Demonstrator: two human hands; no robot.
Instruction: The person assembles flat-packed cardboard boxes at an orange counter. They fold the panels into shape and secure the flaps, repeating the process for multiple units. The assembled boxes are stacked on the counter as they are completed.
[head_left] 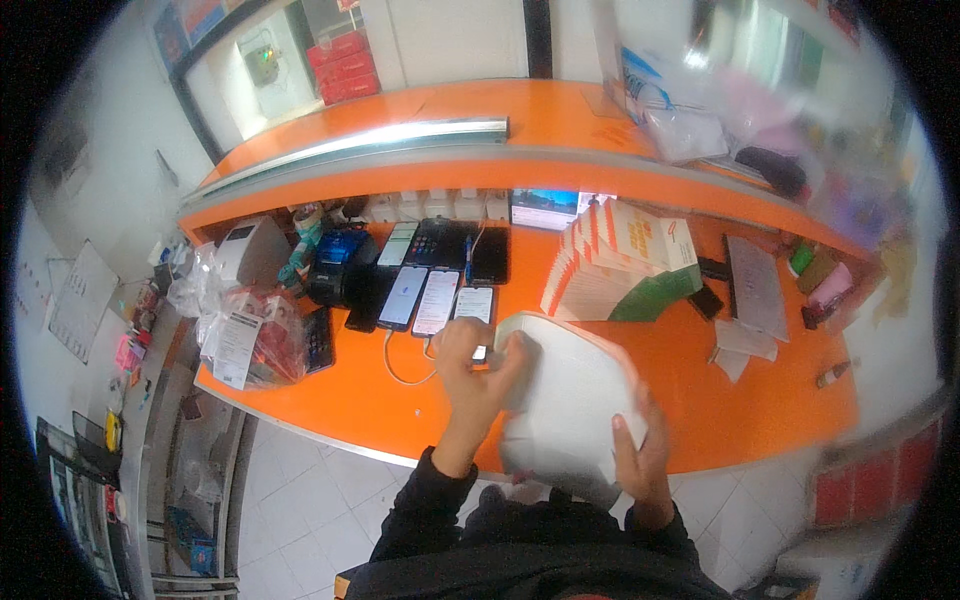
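Close in front of me is a large white paper sheet or stack of sheets [570, 400], tilted and blurred, with a pinkish edge at its upper right. My left hand [480, 372] is closed at its upper left edge, thumb against the paper. On the right side, my right hand [642, 452] grips it with the thumb on top and the fingers behind. Just beyond lies a fanned stack of orange-and-white printed papers [610, 262] with a green part at its front. Several phones [436, 302] lie beside my left hand, some with lit screens.
The orange desk [330, 400] has a raised orange shelf [560, 160] behind. At left are a plastic-wrapped package [255, 345], a black device [342, 268] and a white cable [395, 372]. Loose papers [755, 290], a small bottle [832, 375] and a pink item [830, 288] sit at right.
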